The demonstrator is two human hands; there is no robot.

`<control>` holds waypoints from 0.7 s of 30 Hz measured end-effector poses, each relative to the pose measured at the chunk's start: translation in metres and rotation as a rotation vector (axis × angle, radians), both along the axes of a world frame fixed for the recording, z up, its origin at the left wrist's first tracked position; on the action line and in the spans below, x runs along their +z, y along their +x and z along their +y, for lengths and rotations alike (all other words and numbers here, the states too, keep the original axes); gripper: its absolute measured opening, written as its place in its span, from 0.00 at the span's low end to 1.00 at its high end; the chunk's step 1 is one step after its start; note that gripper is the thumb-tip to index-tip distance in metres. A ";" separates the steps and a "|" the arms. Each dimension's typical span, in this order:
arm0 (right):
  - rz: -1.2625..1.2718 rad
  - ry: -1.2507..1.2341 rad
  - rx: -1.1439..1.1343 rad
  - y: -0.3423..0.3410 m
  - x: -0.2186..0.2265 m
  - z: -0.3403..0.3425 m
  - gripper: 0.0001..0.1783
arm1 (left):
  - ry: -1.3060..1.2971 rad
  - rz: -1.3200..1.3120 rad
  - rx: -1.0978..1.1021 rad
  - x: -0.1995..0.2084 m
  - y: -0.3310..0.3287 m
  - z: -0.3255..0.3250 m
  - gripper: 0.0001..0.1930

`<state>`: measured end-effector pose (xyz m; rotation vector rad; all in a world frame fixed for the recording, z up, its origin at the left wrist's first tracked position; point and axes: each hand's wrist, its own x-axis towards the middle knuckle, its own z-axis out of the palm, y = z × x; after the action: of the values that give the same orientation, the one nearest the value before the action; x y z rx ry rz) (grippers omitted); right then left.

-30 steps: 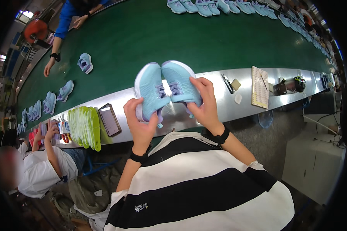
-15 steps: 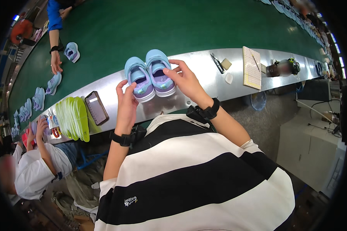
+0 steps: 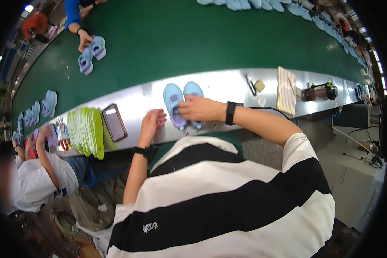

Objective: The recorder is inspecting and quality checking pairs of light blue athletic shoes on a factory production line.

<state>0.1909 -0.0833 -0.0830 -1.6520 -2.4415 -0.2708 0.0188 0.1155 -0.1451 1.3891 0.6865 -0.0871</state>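
A pair of light blue children's shoes with lilac linings stands on the metal edge strip (image 3: 135, 101), toes pointing away from me. Bent over the right shoe (image 3: 193, 88) is my right hand (image 3: 200, 109), its fingers closed at the inner collar of the left shoe (image 3: 173, 95). Just left of that shoe, my left hand (image 3: 150, 123) is raised with nothing in it, its fingers loosely curled and apart. The right hand hides much of the right shoe's opening.
A stack of lime-edged insoles (image 3: 86, 133) and a phone (image 3: 114, 122) lie left. Snips (image 3: 250, 84), an eraser-like block (image 3: 259, 85) and a notepad (image 3: 286, 91) lie right. Across the green belt (image 3: 159, 38), a co-worker's hand (image 3: 85, 39) touches another shoe (image 3: 97, 47).
The shoes came down flat and nearer to me. My left hand let go and drew aside; my right hand moved over the shoes. The co-worker's hand and shoes shifted too.
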 end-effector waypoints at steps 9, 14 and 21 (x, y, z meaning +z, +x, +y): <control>0.418 0.172 -0.575 0.032 0.047 0.019 0.12 | -0.094 -0.112 0.051 -0.016 -0.012 0.011 0.15; 0.631 0.144 -1.060 0.109 0.067 0.049 0.15 | -0.095 -0.043 -0.010 -0.011 -0.006 0.021 0.15; 0.440 0.705 -1.421 0.311 0.225 0.117 0.29 | -0.135 -0.027 -0.022 -0.010 -0.005 0.017 0.15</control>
<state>0.5020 0.0337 0.1420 -2.3096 -0.4172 -0.6983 0.0136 0.1321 -0.1547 1.2666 0.6316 -0.1297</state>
